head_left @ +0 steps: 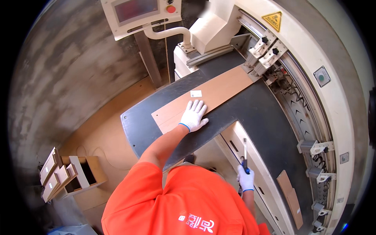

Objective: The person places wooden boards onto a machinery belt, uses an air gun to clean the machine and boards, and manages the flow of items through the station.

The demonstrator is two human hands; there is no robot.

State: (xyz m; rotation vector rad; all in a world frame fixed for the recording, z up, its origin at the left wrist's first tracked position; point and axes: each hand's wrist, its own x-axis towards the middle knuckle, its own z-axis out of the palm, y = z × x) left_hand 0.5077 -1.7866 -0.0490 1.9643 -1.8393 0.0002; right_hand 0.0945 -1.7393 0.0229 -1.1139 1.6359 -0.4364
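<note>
My left hand (193, 116), in a white knit glove with a blue cuff, lies flat with spread fingers on a long brown board (219, 87). A small white label (196, 93) is stuck on the board just beyond my fingertips. The board's far right end meets the clamp blocks (268, 58) of the machine. My right hand (245, 178), also gloved, is closed around the blue and black handle of a slim tool (245, 150) with a pale metal shaft pointing away from me. Its exact kind is not clear. It is beside the table's inner edge, apart from the board.
The dark machine table (149, 111) curves around me. A narrower board (290, 199) lies on its right wing. Along the right runs the machine's cream frame (333, 102). A control panel (143, 13) with a red button stands ahead. Stacked boards (58, 176) are at lower left.
</note>
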